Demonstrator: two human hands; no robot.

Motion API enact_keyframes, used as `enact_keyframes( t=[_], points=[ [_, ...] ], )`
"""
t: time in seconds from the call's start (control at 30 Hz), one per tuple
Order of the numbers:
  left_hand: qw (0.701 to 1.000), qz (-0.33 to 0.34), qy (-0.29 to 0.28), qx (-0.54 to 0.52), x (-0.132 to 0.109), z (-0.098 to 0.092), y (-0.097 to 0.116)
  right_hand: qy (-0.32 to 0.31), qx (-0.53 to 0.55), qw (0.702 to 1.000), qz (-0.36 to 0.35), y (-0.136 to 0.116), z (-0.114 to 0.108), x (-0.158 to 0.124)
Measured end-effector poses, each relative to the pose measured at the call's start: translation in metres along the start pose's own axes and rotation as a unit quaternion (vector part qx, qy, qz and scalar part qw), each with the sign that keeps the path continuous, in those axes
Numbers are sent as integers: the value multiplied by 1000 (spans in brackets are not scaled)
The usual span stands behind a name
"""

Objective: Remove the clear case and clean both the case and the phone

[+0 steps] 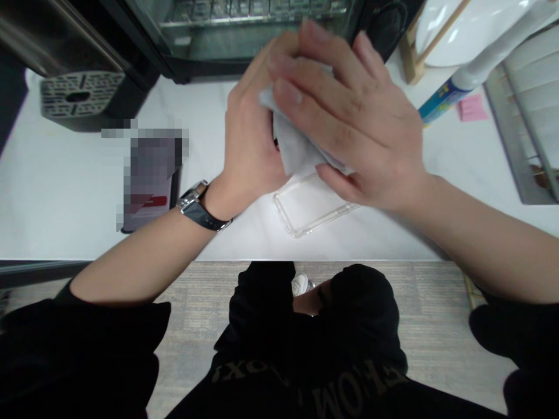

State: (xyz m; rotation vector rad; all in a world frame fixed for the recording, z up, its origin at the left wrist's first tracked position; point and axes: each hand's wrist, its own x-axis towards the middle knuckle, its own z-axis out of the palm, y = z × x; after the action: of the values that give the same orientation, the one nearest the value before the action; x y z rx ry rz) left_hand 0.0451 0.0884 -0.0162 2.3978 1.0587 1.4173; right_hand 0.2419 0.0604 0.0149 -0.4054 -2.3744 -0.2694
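Observation:
My right hand (353, 116) presses a light grey cloth (301, 142) with its fingers over my left palm. My left hand (253, 122), with a watch (198, 206) on the wrist, curls around something beneath the cloth. Only a small dark edge of that thing shows by the left thumb, so I cannot tell what it is. Under my hands, a clear phone case (301, 218) lies on the white counter (244, 238), partly covered by my right hand.
A phone (151, 183) with a blurred screen lies at left, near a black machine with a drip tray (78, 96). Behind my hands stands a glass-fronted appliance (244, 41). A blue-and-white tube (454, 87), a pink sponge-like piece (471, 107) and a dish rack (519, 134) are at right.

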Motion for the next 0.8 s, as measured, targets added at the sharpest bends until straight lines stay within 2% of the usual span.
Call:
enact_keyframes(
  t=[0.1, 0.27, 0.5, 0.63, 0.8],
  points=[
    [995, 83, 39, 27, -2, 1, -3, -4, 19, 999, 42, 3, -3, -1],
    [982, 143, 98, 71, -2, 5, 1, 18, 86, 992, 95, 0, -3, -2],
    [980, 176, 72, 55, 0, 3, 0, 32, 126, 983, 127, 1, -4, 0],
    [983, 161, 70, 49, -3, 1, -4, 6, 107, 990, 94, 0, -6, 0],
    [997, 62, 37, -11, -4, -2, 4, -17, 26, 1000, 6, 0, -3, -1]
  ],
)
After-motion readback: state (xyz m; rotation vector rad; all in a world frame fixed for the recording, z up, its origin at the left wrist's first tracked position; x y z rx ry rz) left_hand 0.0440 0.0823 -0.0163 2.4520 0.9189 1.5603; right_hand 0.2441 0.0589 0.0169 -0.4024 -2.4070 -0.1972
